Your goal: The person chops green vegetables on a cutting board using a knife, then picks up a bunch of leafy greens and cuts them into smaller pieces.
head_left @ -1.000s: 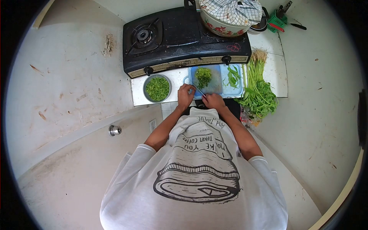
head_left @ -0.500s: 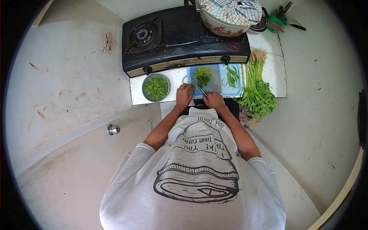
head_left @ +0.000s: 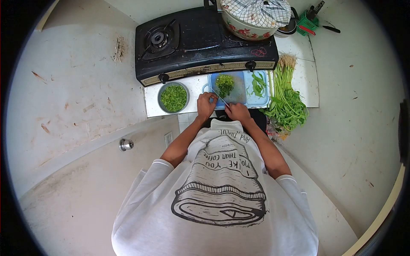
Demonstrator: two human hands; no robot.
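My right hand [head_left: 238,112] is closed round the handle of a knife [head_left: 221,99]. The blade slants up and left over the near left part of a blue cutting board [head_left: 238,97]. My left hand [head_left: 206,105] is at the board's left edge, fingers bent and pressed together beside the blade; what they pinch, if anything, is too small to make out. Just beyond the blade sits a heap of chopped greens [head_left: 224,84]. Loose green leaves [head_left: 258,85] lie on the right part of the board.
Left of the board stands a grey bowl [head_left: 160,102] of chopped greens. A bundle of leafy stems with roots [head_left: 287,91] lies to the right. Behind is a black gas stove [head_left: 196,42] bearing a floral pot [head_left: 250,30] under a checked cloth. A green basket [head_left: 306,22] holds utensils.
The view has shifted very slightly. Both hands, the knife and the heap of greens look almost the same as before.
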